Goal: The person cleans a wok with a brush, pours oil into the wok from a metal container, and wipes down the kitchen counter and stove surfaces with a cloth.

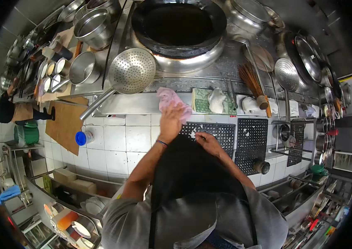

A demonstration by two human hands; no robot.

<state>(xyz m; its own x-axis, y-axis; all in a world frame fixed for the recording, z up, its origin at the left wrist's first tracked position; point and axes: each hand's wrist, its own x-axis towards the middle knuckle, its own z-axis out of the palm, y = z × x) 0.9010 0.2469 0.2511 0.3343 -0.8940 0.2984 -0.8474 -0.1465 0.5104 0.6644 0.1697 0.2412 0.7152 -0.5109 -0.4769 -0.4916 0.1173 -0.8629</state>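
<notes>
My left hand (171, 124) reaches forward and presses on a crumpled pink cloth (169, 98), gripping it at the front ledge of the steel stove counter. Part of the cloth is hidden under the fingers. In front of my black apron, my right hand (208, 144) hangs over the floor mat with its fingers curled in, and nothing shows in it. A large perforated skimmer (132, 71) lies left of the cloth, its handle jutting past the counter edge. On the right of the cloth, a folded green towel (201, 99) carries a bunched white cloth (217, 101).
A large black wok (179, 25) with dark liquid sits on the burner ahead. To the right are a bamboo brush (252, 81) and a smaller skimmer (286, 74). Steel pots (85, 68) stand left. Another person (14, 108) is at far left. Black mats (250, 141) cover the floor.
</notes>
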